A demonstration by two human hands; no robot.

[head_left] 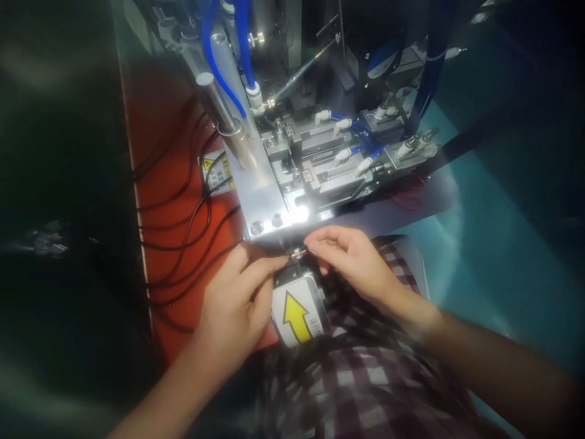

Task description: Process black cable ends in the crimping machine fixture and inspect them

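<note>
Thin coloured wires (299,252) span the small gap between my two hands, just in front of the machine's metal plate (262,204). My left hand (242,286) has its thumb and forefinger pinched at the wires' left end. At their right end, my right hand (345,253) pinches them between thumb and fingertips. Below the wires sits a small dark metal fixture (292,274), partly covered by the left hand. A white label with a yellow arrow (296,314) lies right under that fixture. The wire tips are too small to make out.
Behind the plate stand pneumatic cylinders (336,177) with blue air tubes (247,49). A steel post (219,110) rises at the left of the plate. Black cables (183,244) run over the red surface (164,152) at left, near a warning label (217,172).
</note>
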